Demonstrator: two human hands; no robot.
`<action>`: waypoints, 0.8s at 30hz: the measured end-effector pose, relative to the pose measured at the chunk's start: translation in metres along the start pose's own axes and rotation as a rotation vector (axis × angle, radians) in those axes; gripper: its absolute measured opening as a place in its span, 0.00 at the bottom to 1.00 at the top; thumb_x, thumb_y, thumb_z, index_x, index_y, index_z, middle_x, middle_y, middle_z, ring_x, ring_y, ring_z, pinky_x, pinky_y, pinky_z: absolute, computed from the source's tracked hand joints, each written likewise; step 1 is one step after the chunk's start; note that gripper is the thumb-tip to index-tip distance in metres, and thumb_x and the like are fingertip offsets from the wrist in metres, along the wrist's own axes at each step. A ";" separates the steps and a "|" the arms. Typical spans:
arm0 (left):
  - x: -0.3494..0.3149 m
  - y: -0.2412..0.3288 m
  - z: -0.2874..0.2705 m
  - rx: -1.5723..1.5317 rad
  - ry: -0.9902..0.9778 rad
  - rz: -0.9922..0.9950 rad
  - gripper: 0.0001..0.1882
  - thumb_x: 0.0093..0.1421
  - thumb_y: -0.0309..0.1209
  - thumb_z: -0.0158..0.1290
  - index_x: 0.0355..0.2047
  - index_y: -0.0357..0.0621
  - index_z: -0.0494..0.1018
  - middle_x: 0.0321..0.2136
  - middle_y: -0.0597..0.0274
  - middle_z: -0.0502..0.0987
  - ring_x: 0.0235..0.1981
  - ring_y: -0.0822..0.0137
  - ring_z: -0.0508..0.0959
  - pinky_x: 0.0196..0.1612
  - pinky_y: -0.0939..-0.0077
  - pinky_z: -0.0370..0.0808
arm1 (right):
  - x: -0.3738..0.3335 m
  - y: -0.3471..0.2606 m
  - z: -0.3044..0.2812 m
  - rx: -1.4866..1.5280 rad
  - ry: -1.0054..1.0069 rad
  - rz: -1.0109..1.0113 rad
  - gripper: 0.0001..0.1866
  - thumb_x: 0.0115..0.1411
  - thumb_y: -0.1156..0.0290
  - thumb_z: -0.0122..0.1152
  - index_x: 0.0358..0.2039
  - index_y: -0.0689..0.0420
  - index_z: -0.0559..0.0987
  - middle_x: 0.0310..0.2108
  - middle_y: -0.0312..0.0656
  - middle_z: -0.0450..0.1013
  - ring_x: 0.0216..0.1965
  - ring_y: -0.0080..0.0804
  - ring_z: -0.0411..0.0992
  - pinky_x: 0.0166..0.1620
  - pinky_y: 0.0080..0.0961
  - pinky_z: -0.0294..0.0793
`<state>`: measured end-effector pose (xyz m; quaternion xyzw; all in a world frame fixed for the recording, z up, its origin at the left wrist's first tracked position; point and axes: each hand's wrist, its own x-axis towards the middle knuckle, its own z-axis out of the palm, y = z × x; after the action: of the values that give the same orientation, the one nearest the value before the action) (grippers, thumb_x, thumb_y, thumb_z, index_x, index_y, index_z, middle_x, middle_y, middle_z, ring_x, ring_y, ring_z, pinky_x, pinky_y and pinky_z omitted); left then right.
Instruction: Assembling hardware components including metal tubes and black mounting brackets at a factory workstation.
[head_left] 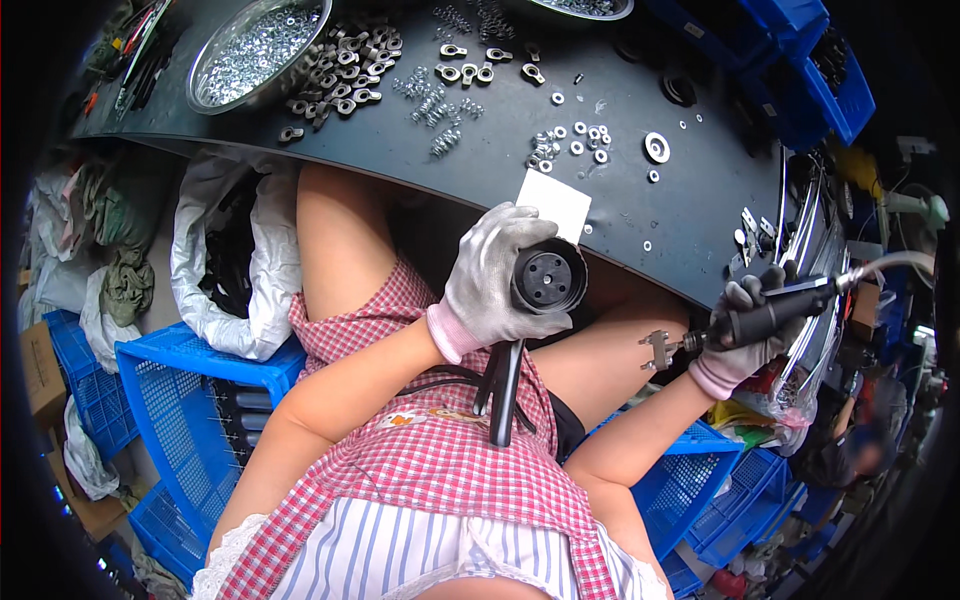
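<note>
While fabric-gloved, hands (487, 270) (738, 365) full: left, round black perforated cup (548, 281); right, cylindrical tool (770, 318).

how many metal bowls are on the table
2: one metal bowl at upper left, a second bowl at top centre-right, cut off by the picture's edge; more may lie beyond it.

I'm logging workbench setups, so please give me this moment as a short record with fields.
Left hand: gloved hand holding a round black part, its face with holes showing
Right hand: gloved hand gripping a black tool, metal piece at its tip
Tool connection: pale hose at the rear end
Table: dark top with coil springs and loose small metal parts
Table edge: white square beside the left hand
Bowl: metal bowl heaped with small shiny pieces
Floor: blue crates on both sides
</note>
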<state>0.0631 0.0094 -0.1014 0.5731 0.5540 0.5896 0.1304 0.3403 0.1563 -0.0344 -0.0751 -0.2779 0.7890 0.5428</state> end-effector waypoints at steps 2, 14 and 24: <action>-0.002 -0.001 0.004 0.004 0.010 0.010 0.44 0.27 0.47 0.72 0.45 0.45 0.68 0.41 0.53 0.75 0.46 0.45 0.73 0.55 0.53 0.67 | -0.006 0.006 -0.003 0.345 -0.080 0.096 0.37 0.52 0.69 0.67 0.62 0.52 0.63 0.44 0.36 0.71 0.34 0.25 0.66 0.37 0.26 0.73; -0.003 -0.004 0.006 -0.009 0.030 0.014 0.45 0.23 0.38 0.73 0.47 0.46 0.68 0.41 0.55 0.74 0.47 0.48 0.73 0.57 0.53 0.66 | -0.004 0.065 0.081 0.025 -0.246 -0.136 0.17 0.57 0.68 0.62 0.44 0.62 0.73 0.31 0.39 0.74 0.30 0.25 0.74 0.35 0.25 0.72; -0.001 -0.004 0.005 -0.009 0.037 0.007 0.48 0.21 0.38 0.73 0.47 0.45 0.67 0.42 0.54 0.74 0.47 0.46 0.73 0.57 0.52 0.65 | -0.023 0.112 0.106 -0.135 -0.109 -0.359 0.20 0.60 0.66 0.58 0.52 0.52 0.69 0.39 0.43 0.71 0.28 0.24 0.68 0.34 0.24 0.71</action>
<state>0.0656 0.0129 -0.1070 0.5633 0.5518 0.6031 0.1205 0.2141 0.0690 -0.0084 -0.0176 -0.3681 0.6620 0.6526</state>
